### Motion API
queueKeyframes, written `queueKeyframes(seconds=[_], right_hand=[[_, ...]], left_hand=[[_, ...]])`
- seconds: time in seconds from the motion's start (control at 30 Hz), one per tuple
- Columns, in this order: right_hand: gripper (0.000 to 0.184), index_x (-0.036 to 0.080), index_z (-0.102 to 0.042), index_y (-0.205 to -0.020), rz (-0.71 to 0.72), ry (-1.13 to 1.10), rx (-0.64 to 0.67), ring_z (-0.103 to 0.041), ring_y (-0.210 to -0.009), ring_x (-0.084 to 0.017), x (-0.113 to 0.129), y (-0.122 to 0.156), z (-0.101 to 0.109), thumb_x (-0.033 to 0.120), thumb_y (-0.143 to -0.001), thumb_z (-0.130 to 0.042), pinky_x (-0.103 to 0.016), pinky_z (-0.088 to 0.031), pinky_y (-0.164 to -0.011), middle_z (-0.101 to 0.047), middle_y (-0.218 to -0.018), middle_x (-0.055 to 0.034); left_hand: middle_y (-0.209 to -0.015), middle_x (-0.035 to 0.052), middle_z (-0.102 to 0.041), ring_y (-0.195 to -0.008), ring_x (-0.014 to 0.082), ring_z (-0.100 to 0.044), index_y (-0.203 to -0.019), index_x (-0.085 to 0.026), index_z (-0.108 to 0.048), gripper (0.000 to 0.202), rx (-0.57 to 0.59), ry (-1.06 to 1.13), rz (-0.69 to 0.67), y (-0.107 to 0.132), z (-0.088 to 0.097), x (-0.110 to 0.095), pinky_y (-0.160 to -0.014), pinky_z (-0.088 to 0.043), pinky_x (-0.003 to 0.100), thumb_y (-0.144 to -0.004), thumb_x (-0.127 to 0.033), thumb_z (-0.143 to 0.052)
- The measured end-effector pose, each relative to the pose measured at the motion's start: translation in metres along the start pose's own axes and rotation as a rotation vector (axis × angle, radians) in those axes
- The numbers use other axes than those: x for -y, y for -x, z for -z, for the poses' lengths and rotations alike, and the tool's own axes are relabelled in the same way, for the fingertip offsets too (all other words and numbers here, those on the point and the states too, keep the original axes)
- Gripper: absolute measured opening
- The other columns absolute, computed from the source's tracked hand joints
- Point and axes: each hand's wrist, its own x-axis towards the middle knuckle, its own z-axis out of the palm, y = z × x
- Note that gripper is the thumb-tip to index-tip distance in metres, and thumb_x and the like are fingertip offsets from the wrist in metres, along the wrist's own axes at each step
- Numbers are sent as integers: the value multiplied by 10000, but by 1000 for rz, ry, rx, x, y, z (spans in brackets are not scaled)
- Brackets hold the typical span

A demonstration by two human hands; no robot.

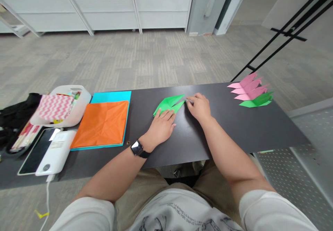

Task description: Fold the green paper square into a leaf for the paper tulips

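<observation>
A green folded paper (169,102) lies on the dark tabletop in front of me, with two narrow points towards the right. My left hand (162,125) rests on its near left part, fingers stretched out flat over the paper. At the pointed end is my right hand (199,107), its fingers bent and its thumb and forefinger closed at the tip of the lower point. The exact contact between those fingertips is too small to make out. Several pink folded paper birds (249,87) and a green one (257,101) stand in a row at the far right of the table.
On the left, orange paper (104,123) lies over blue sheets (113,96). Beyond it are a white basket (83,101) with a pink zigzag-patterned item, a phone (36,153), a white power bank (56,151) with a cable, and a black bag (15,111).
</observation>
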Motion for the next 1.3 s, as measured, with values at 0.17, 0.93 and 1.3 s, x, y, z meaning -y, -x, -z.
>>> queueKeyframes(seconds=[0.17,0.93,1.3], right_hand=[[296,272,-878,-1182,286,-174,163,-688,-981,-237,14,13,0,237,-1028,-627,-366,-537,-950,-764,-1021,-82],[268,261,-873,-1180,326,-143,282,-690,-1071,-234,19,16,-7,266,-1031,-650,-379,-534,-1032,-740,-1135,-83],[259,279,-877,-1176,322,-146,285,-692,-1052,-237,20,15,-4,272,-1028,-664,-381,-536,-1024,-736,-1129,-85]], left_hand=[[-1712,160,-499,-1613,327,-428,-1615,-128,-531,538,11,-27,-17,-2,-7,0,-1379,-213,594,-1122,-336,-483],[-1174,201,-692,-1132,381,-625,-1227,-130,-753,382,38,-183,276,11,33,-16,-913,-510,512,-1067,-448,-612],[-1102,202,-799,-987,361,-775,-1306,-128,-735,465,258,-196,405,21,61,-7,-782,-542,395,-1091,-506,-569]])
